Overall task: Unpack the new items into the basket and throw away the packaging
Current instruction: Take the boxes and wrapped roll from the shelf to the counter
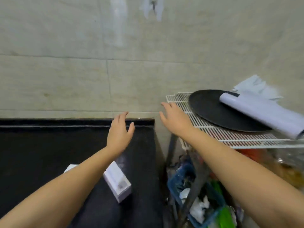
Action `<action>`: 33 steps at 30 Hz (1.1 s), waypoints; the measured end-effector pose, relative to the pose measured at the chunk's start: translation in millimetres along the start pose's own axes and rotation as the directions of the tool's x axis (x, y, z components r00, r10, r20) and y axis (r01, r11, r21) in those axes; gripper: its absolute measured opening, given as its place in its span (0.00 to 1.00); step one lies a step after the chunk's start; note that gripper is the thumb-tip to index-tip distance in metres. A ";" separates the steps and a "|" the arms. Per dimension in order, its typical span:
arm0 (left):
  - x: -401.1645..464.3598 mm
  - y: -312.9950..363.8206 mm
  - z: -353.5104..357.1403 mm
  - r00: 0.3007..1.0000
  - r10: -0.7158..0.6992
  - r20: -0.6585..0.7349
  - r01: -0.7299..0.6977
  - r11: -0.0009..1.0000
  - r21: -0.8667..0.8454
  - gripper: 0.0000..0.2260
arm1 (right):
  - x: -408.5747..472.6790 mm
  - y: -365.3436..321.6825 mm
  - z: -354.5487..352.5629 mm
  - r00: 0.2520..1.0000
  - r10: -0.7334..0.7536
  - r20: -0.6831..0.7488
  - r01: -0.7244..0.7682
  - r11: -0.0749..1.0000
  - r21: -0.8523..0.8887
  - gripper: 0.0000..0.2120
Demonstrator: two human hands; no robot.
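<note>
Wire rack (213,129) against the tiled wall (65,71); black round pan (212,112) on rack, white roll (263,112) lying across pan.

No text, brand or number can be read anywhere. The white box (117,183) lying on the black worktop (41,153) carries a small grey printed patch on its end face, perhaps a code, but it is too blurred to make out.
</note>
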State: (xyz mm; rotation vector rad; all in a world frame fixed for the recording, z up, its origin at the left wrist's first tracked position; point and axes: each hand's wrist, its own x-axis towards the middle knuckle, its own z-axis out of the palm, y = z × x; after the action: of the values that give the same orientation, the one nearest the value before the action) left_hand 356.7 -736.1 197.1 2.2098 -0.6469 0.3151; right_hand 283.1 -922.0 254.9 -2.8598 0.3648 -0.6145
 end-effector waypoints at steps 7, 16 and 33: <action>50.5 169.0 113.2 0.883 0.425 0.199 -0.410 0.905 -0.113 0.14 | 0.3 166.0 -95.0 0.974 0.209 -0.085 -0.225 0.932 -0.285 0.21; 59.1 268.3 230.1 0.731 0.239 0.639 -0.441 0.880 0.176 0.18 | -22.0 290.7 -90.3 0.929 0.362 0.082 -0.212 0.699 -0.683 0.36; 63.8 265.0 241.3 0.727 0.234 0.645 -0.448 0.874 0.188 0.18 | -11.0 327.6 -136.8 0.824 0.550 0.135 -0.499 0.818 -0.288 0.25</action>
State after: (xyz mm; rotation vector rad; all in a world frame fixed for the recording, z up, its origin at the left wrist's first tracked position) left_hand 269.3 -1087.6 233.3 2.5127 -1.4730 -0.1388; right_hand 150.5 -1249.0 295.3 -2.7922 1.2171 -0.1586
